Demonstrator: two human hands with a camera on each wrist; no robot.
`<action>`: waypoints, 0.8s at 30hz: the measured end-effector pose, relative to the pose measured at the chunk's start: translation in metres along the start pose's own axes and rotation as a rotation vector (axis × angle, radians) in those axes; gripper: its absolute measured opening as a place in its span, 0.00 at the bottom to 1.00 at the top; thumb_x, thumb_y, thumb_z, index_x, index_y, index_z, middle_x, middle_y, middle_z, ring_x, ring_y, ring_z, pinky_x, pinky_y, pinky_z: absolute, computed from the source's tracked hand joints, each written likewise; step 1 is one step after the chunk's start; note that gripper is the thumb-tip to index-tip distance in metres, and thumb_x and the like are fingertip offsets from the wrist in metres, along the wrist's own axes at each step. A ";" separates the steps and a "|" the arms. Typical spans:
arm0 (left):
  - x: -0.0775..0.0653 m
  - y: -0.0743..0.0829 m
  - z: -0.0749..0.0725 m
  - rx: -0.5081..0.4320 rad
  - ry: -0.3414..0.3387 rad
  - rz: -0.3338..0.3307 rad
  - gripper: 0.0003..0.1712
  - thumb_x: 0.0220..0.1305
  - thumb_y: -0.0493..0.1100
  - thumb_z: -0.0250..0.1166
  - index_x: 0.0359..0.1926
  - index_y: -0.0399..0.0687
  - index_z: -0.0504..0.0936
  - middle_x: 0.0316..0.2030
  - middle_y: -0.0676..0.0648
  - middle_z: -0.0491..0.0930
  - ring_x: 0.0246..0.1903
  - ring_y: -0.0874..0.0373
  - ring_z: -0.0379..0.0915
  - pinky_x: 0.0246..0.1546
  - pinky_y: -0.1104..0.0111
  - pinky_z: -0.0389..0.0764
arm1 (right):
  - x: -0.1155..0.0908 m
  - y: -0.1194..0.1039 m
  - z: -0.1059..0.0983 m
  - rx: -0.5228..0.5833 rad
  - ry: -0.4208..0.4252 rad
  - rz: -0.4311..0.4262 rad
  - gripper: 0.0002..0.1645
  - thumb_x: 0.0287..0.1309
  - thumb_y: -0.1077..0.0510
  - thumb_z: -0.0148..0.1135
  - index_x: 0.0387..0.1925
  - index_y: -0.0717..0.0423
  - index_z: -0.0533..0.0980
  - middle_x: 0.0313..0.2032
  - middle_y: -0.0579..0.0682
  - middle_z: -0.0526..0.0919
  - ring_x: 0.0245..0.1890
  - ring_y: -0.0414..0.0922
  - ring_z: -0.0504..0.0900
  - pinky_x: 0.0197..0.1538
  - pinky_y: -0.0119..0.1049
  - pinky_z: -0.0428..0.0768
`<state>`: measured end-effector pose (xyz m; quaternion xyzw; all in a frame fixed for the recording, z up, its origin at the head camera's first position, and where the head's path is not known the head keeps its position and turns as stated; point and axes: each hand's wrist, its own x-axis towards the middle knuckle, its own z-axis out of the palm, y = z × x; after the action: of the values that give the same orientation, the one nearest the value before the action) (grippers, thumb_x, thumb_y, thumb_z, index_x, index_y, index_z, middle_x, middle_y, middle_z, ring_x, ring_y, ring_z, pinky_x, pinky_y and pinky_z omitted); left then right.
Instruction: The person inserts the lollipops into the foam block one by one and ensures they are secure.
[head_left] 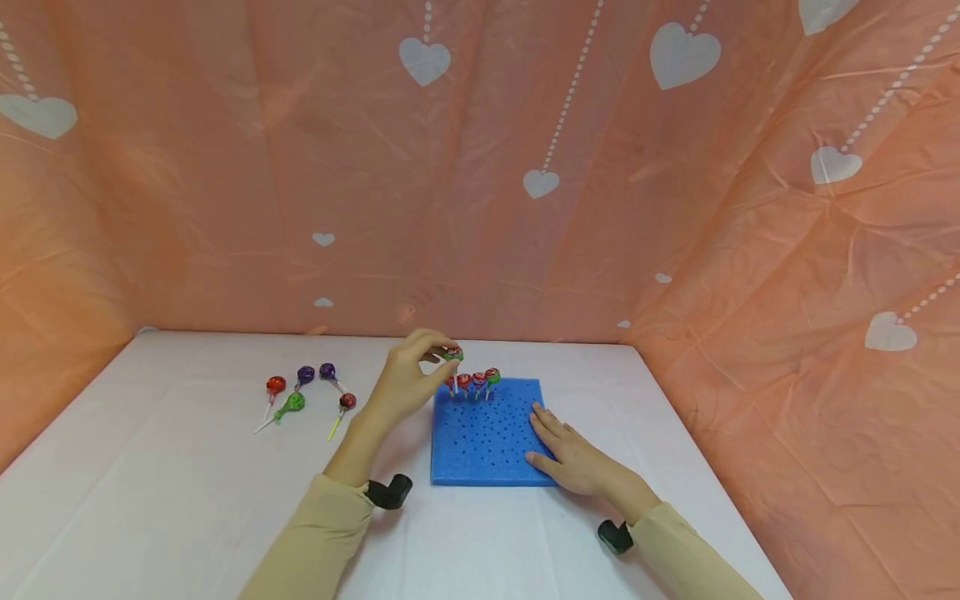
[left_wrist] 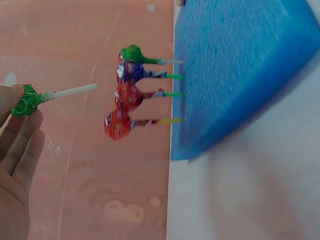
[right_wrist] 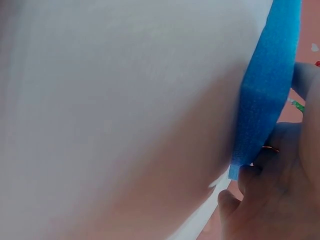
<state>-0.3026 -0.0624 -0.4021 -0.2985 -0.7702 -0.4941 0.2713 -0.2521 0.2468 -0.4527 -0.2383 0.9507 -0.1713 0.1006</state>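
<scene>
Between thumb and fingers, my left hand [head_left: 408, 375] pinches a green-wrapped lollipop [left_wrist: 27, 101] by its head. Its white stick [left_wrist: 75, 91] points down toward a blue foam board [head_left: 487, 442] dotted with small holes, and the stick's end is free in the left wrist view. Several lollipops stand in a row along the board's far edge: a red one [left_wrist: 118, 125], another red one [left_wrist: 128, 96], a blue one [left_wrist: 131, 72] and a green one [left_wrist: 133, 53]. My right hand [head_left: 573, 458] rests with spread fingers on the board's right edge.
Loose lollipops lie on the white table [head_left: 187, 467] left of the board: a red one [head_left: 275, 385], a green one [head_left: 294, 402], purple ones [head_left: 327, 372] and a dark red one [head_left: 347, 401] with a yellow stick. An orange curtain [head_left: 480, 208] with hearts hangs behind.
</scene>
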 end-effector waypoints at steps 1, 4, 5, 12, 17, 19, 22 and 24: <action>0.001 0.000 0.002 -0.001 -0.007 0.002 0.14 0.61 0.30 0.75 0.48 0.35 0.85 0.45 0.41 0.82 0.43 0.49 0.84 0.46 0.59 0.87 | 0.000 0.000 0.000 -0.001 0.000 0.000 0.45 0.79 0.41 0.50 0.81 0.62 0.50 0.83 0.56 0.43 0.82 0.58 0.44 0.79 0.59 0.49; 0.003 0.001 0.008 -0.008 -0.028 0.001 0.14 0.61 0.31 0.74 0.48 0.36 0.85 0.45 0.42 0.82 0.43 0.49 0.84 0.46 0.60 0.87 | 0.000 0.000 0.000 -0.001 -0.001 0.002 0.45 0.79 0.41 0.50 0.81 0.62 0.50 0.83 0.56 0.43 0.82 0.57 0.44 0.79 0.60 0.49; 0.004 0.001 0.010 -0.012 -0.036 -0.001 0.13 0.61 0.30 0.74 0.48 0.36 0.85 0.45 0.42 0.82 0.43 0.49 0.84 0.46 0.60 0.87 | 0.001 0.000 0.000 -0.001 -0.002 0.003 0.45 0.79 0.41 0.50 0.81 0.62 0.50 0.83 0.56 0.43 0.82 0.57 0.44 0.79 0.60 0.49; 0.009 0.003 0.023 0.000 -0.087 -0.017 0.12 0.64 0.32 0.73 0.47 0.38 0.85 0.46 0.42 0.82 0.42 0.50 0.84 0.46 0.61 0.87 | 0.001 0.001 0.001 -0.006 -0.003 0.005 0.45 0.79 0.40 0.50 0.81 0.62 0.50 0.83 0.56 0.43 0.82 0.57 0.44 0.79 0.60 0.48; 0.014 0.006 0.033 0.030 -0.128 -0.013 0.13 0.65 0.33 0.73 0.49 0.40 0.85 0.47 0.44 0.82 0.44 0.52 0.84 0.47 0.61 0.86 | 0.001 0.001 0.001 -0.015 0.000 0.006 0.45 0.79 0.40 0.49 0.81 0.62 0.50 0.83 0.56 0.42 0.82 0.57 0.44 0.79 0.60 0.49; 0.017 0.007 0.036 0.032 -0.146 -0.016 0.13 0.65 0.34 0.73 0.50 0.41 0.85 0.47 0.44 0.82 0.44 0.52 0.84 0.48 0.60 0.86 | 0.001 0.002 0.001 -0.016 0.000 0.006 0.45 0.79 0.39 0.49 0.81 0.61 0.50 0.83 0.56 0.42 0.82 0.57 0.44 0.79 0.60 0.49; 0.020 0.009 0.040 0.027 -0.172 -0.017 0.12 0.66 0.34 0.72 0.50 0.42 0.85 0.47 0.45 0.81 0.45 0.52 0.84 0.48 0.59 0.86 | 0.001 0.002 0.001 -0.013 0.000 0.005 0.45 0.79 0.39 0.49 0.81 0.61 0.50 0.83 0.56 0.43 0.82 0.57 0.44 0.79 0.60 0.49; 0.022 0.009 0.043 0.025 -0.192 -0.017 0.12 0.66 0.34 0.72 0.50 0.42 0.85 0.47 0.45 0.81 0.45 0.53 0.84 0.48 0.59 0.86 | 0.001 0.002 0.001 -0.013 -0.001 0.005 0.45 0.79 0.39 0.49 0.81 0.61 0.50 0.83 0.56 0.43 0.82 0.57 0.44 0.79 0.60 0.49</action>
<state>-0.3166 -0.0155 -0.3968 -0.3344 -0.8013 -0.4557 0.1959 -0.2538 0.2473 -0.4544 -0.2369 0.9522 -0.1648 0.1000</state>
